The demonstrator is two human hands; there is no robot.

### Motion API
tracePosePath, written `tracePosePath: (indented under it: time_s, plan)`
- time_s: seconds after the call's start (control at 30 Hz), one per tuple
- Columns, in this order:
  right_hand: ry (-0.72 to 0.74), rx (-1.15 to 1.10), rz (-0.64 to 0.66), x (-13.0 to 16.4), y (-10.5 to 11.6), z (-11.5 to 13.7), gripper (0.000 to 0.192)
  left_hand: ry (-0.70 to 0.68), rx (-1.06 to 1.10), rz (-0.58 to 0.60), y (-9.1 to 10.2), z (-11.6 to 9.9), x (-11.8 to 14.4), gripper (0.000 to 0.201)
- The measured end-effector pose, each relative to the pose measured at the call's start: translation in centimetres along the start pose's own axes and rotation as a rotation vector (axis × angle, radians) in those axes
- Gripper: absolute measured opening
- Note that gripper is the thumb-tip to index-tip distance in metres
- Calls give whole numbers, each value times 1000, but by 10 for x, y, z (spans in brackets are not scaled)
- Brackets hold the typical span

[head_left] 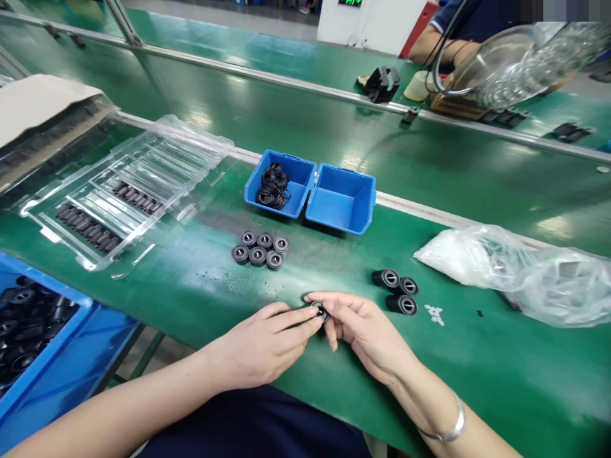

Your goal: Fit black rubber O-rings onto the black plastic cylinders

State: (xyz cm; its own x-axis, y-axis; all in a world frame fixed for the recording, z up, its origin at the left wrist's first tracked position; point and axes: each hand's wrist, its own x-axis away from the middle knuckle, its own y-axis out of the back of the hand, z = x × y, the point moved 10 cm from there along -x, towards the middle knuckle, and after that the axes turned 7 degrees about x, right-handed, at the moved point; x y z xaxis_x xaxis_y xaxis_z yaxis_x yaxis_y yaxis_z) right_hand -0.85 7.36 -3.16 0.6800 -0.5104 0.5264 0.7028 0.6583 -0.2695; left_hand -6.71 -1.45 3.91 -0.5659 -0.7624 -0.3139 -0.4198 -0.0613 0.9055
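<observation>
Between my two hands is a black round plastic part [319, 310], its face turned up and its sides mostly covered by fingers. My left hand [274, 343] closes on it from the left, fingertips on its top. From the right, my right hand [365, 327] pinches its rim with thumb and fingers. Several black cylindrical parts [258, 256] stand upright in two rows beyond my left hand. Three more black cylinders [401, 305] lie on their sides past my right hand, beside a few small white pieces [434, 313].
Two blue bins [340, 219] stand ahead, the left one holding black rings [273, 187]. A clear tray [79, 251] with black parts is at left, above a blue crate [52, 375]. Plastic bags [477, 257] lie right. Across the bench is another person's arm [424, 48].
</observation>
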Motion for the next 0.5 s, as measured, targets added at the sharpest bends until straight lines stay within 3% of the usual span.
tracePosePath:
  time_s: [0.5]
  plan:
    - [24,-65,19,12,0,-4,34,58,-56,-3,1,-7,-5,23]
